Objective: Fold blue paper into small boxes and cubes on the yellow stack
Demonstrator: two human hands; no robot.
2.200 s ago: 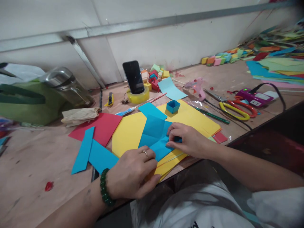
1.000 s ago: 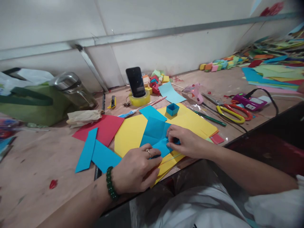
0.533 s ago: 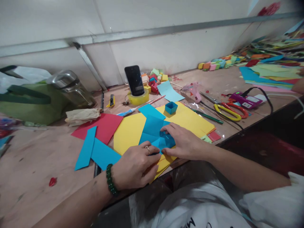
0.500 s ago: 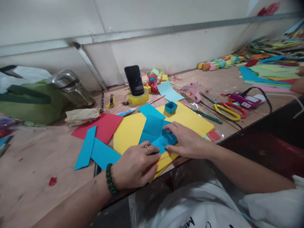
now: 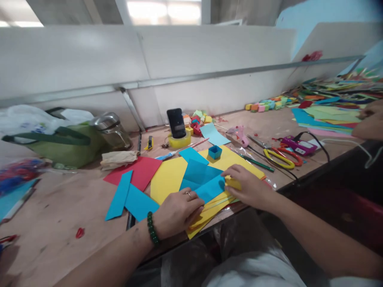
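Observation:
A blue sheet of paper point(image 5: 211, 188) lies partly folded on a stack of yellow paper point(image 5: 167, 175), its near flap turned over. My left hand point(image 5: 179, 211), with a ring and a green bead bracelet, has its curled fingers on the flap's left end. At the flap's right end, the fingertips of my right hand point(image 5: 249, 185) grip the edge, with yellow paper showing between thumb and forefinger. Just beyond stands a small open blue paper box point(image 5: 215, 151). Blue paper pieces point(image 5: 140, 202) and a red sheet point(image 5: 143, 171) lie to the left.
Behind are a phone point(image 5: 176, 122) on a tape roll point(image 5: 179, 140), folded paper cubes point(image 5: 197, 121) and a pink glue gun point(image 5: 239, 135). Scissors point(image 5: 278, 157) and a purple power strip point(image 5: 299, 145) lie right. A bag point(image 5: 68, 147) and bottle point(image 5: 112, 129) stand left. Another person's hand point(image 5: 371, 119) is far right.
The near flap of the blue sheet has been folded over and now lies flatter. My right hand has shifted to its right end. The camera view has tilted upward.

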